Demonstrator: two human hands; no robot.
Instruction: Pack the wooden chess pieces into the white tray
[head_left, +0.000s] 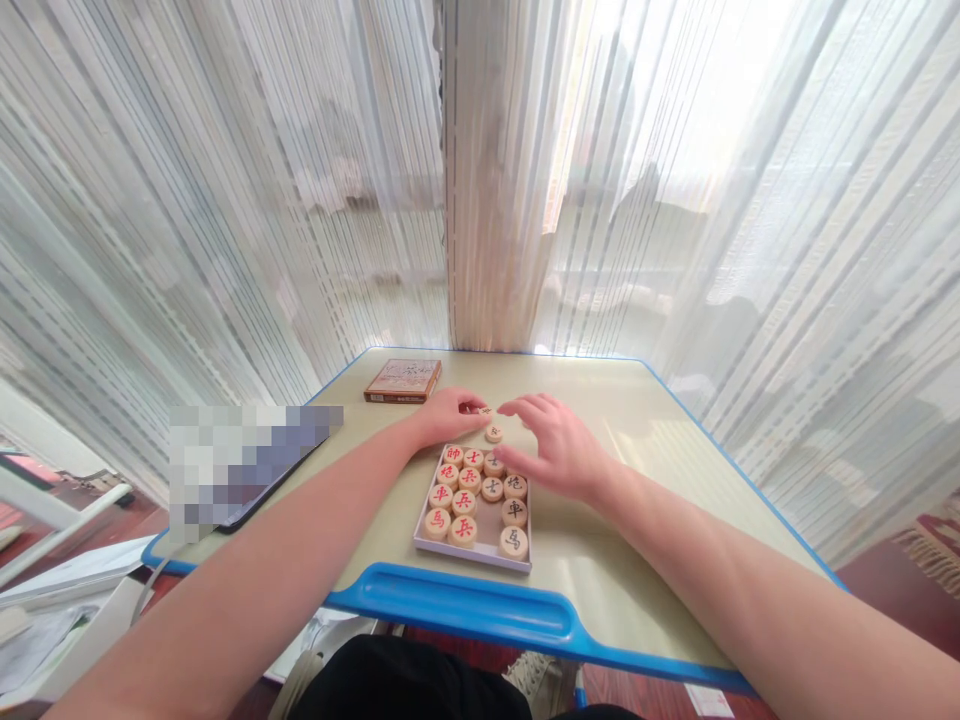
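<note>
A shallow white box holds several round wooden Chinese chess pieces, with red characters on the left side and black ones on the right. Just beyond its far edge a single Chinese chess piece lies on the table. My left hand is closed at the fingertips about another Chinese chess piece, a little farther back. Over the box's far right corner is my right hand, fingers apart and curved, with nothing visible in it. Its thumb partly covers a black piece.
A brown, flat lid or box lies at the table's back left. On the left edge rests a blurred tablet-like device. The table has a blue rim and a front groove. Sheer curtains hang behind.
</note>
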